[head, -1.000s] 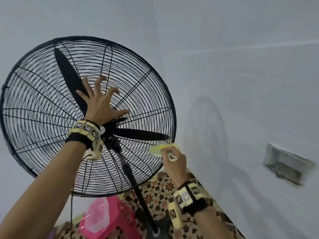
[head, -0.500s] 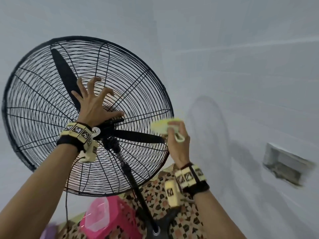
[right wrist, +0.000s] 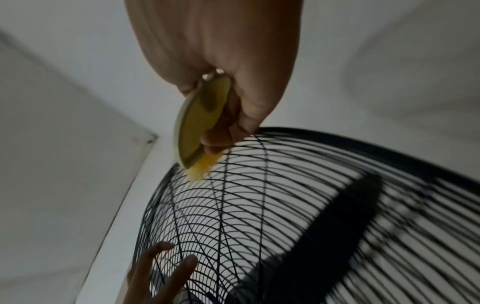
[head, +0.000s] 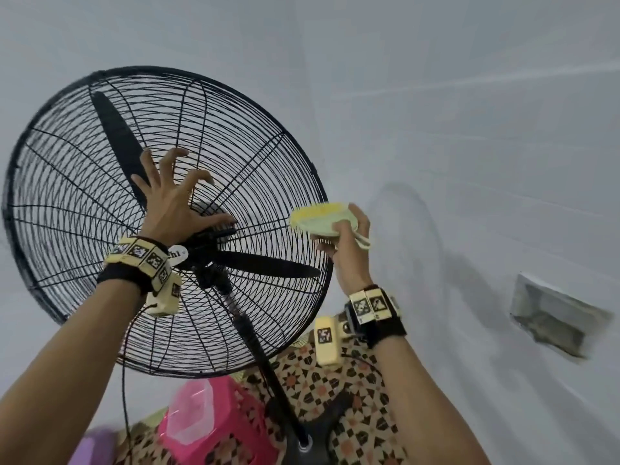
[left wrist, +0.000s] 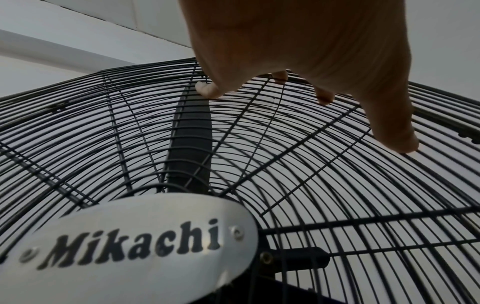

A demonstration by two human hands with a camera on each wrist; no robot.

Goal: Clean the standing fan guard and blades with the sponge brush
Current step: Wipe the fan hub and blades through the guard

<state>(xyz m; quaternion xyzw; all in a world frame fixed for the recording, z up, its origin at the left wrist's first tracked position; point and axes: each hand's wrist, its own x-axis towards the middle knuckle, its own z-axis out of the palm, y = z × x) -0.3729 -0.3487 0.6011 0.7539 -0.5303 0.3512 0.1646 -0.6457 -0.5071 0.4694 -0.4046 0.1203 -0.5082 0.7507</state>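
The black wire fan guard (head: 84, 203) fills the left of the head view, with black blades (head: 117, 139) behind it. My left hand (head: 171, 203) is spread just above the hub, its bent fingertips (left wrist: 207, 92) pressing on the wires above the Mikachi badge (left wrist: 130, 246). My right hand (head: 349, 243) grips the yellow-green sponge brush (head: 318, 218) at the guard's right rim. In the right wrist view the brush (right wrist: 197, 123) points its yellow bristles down at the wires (right wrist: 259, 205). Whether they touch is unclear.
The fan's pole (head: 248, 333) runs down to a base (head: 305, 444) on a patterned tile floor (head: 335, 391). A pink crate (head: 214, 421) with a clear box sits under the guard. White walls close in behind and right, with a recess (head: 557, 317).
My right hand has lifted the brush from the guard's lower right up to its right rim. The left hand has stayed spread on the guard near the hub.
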